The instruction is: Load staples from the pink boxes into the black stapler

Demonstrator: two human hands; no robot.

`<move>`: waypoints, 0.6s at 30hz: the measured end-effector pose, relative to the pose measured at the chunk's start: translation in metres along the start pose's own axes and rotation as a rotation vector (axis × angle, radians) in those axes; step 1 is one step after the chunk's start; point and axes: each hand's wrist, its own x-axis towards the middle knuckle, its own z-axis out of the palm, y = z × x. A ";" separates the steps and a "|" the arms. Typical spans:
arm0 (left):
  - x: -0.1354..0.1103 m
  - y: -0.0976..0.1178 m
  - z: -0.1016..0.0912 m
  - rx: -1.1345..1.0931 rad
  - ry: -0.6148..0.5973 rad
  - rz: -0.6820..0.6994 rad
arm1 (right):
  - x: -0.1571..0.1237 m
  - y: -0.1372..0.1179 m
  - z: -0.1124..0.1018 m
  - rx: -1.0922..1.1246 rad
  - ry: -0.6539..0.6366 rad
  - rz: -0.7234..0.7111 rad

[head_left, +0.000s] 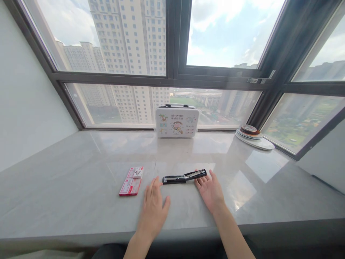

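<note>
A black stapler point(184, 176) lies on the grey stone sill point(81, 180), its top arm swung slightly up toward the right. My left hand point(154, 208) rests flat on the sill just below the stapler's left end, fingers stretched out, holding nothing. Palm up and fingers spread, my right hand point(209, 190) has its fingertips at the stapler's right end, touching or nearly touching it. A red and white box of staples point(132, 181) lies to the left of my left hand, apart from it.
A white tin case point(177, 122) with cartoon pictures stands upright against the window at the back. Stacked plates point(253, 137) sit at the back right corner. The sill's front edge runs just below my wrists. A white wall point(24, 100) closes the left side.
</note>
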 end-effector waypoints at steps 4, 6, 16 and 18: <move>-0.001 -0.013 -0.013 0.123 0.242 -0.191 | -0.029 -0.003 -0.020 0.222 0.149 0.016; -0.005 -0.021 -0.017 0.217 0.283 -0.270 | -0.044 -0.003 -0.026 0.207 0.184 -0.016; -0.015 -0.017 -0.024 -0.196 -0.082 -0.023 | -0.058 0.002 -0.003 -0.746 -0.273 0.085; -0.005 -0.005 -0.021 -0.347 -0.191 0.022 | -0.052 0.002 0.014 -0.810 -0.389 0.132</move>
